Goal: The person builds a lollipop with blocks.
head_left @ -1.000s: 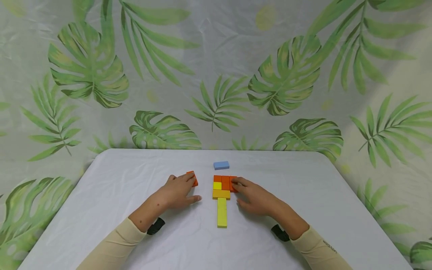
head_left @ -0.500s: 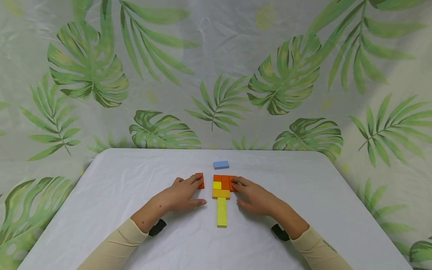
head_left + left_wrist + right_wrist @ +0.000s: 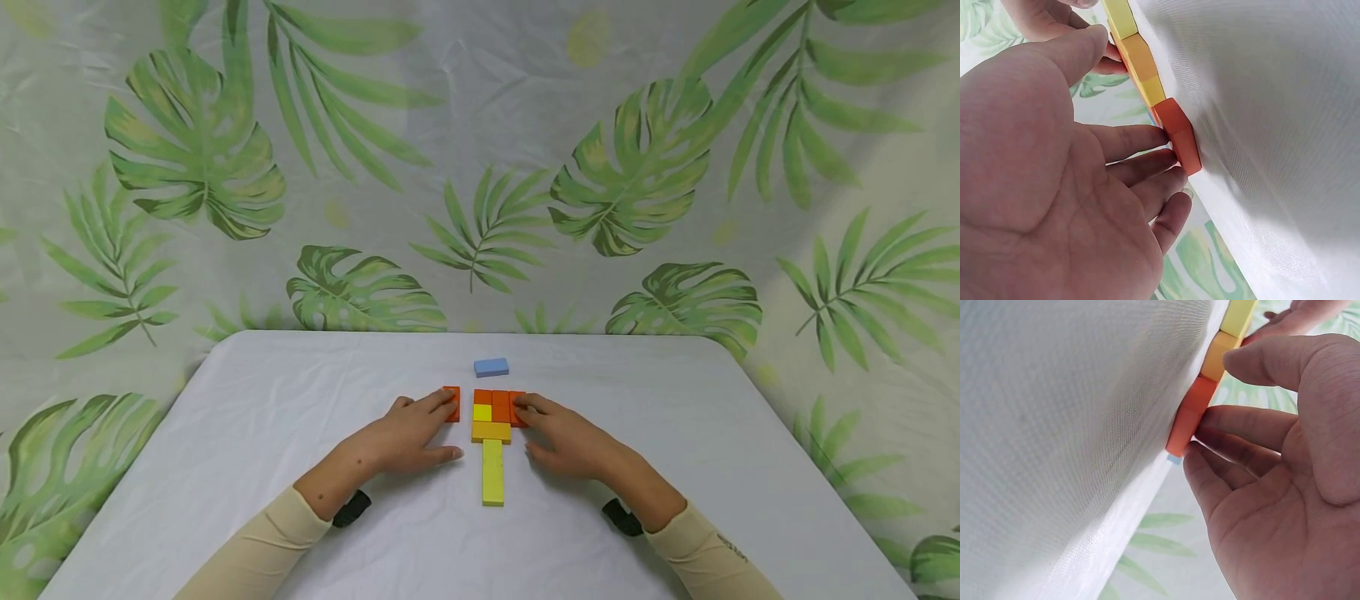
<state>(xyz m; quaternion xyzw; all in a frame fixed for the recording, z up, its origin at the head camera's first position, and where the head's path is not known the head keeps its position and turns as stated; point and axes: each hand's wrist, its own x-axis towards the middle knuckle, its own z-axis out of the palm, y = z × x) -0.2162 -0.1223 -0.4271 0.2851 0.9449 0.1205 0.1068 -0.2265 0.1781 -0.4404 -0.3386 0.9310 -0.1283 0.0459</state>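
My left hand [image 3: 408,435] rests its fingertips on a loose red-orange block [image 3: 455,411], thumb held apart. In the left wrist view that block [image 3: 1186,147] lies flat on the cloth, fingertips on its upper face. A narrow gap separates it from a group of blocks: red-orange blocks [image 3: 500,407] side by side, a small yellow block [image 3: 482,412], an amber block [image 3: 491,432] across below, and a long lime-yellow block [image 3: 492,473] like a stem. My right hand [image 3: 566,440] touches the rightmost red-orange block [image 3: 1186,428] with extended fingertips, its thumb off the blocks.
A blue block [image 3: 491,367] lies alone behind the group. White cloth covers the table [image 3: 300,367], which ends at a leaf-printed backdrop [image 3: 495,125]. Black straps [image 3: 351,508] circle both wrists.
My left hand has slid the loose red-orange block rightward toward the group, and the block has turned straighter. The right hand and the other blocks have stayed in place.
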